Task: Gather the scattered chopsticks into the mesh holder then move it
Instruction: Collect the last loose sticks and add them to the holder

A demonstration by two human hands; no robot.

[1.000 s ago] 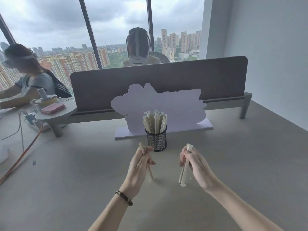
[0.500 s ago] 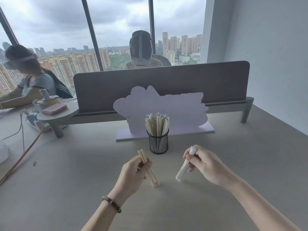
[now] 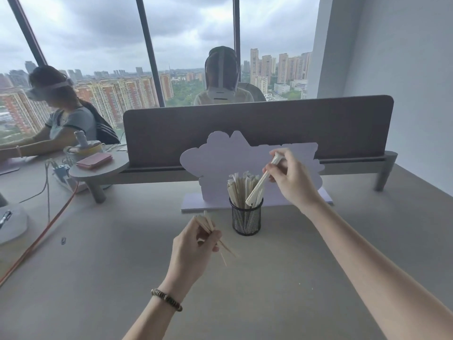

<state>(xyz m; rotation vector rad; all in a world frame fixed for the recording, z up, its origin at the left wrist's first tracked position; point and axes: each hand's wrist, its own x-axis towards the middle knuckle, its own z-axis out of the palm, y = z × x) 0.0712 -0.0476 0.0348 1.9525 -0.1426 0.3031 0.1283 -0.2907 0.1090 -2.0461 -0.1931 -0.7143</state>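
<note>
Lilac cutout board (image 3: 235, 165) before grey divider (image 3: 269, 126)

High-rise office

Shared desk (image 3: 282, 285) with a divider (image 3: 257, 128), two people (image 3: 66, 119) working opposite, cables (image 3: 46, 231), and tall windows (image 3: 98, 45) over city towers (image 3: 277, 67).

The left hand (image 3: 190, 251) hides the middle of its motion-blurred chopsticks (image 3: 207, 223).

Soft grey daylight pours in from the windows (image 3: 98, 45) ahead of you, overcast sky, no harsh glare. The tabletop (image 3: 318, 253) is evenly lit, with only faint, diffuse shadows. The chopsticks (image 3: 208, 227) in your left hand (image 3: 190, 251) smear with motion blur. Window frames bow and lean at the edges: wide-angle distortion.
</note>
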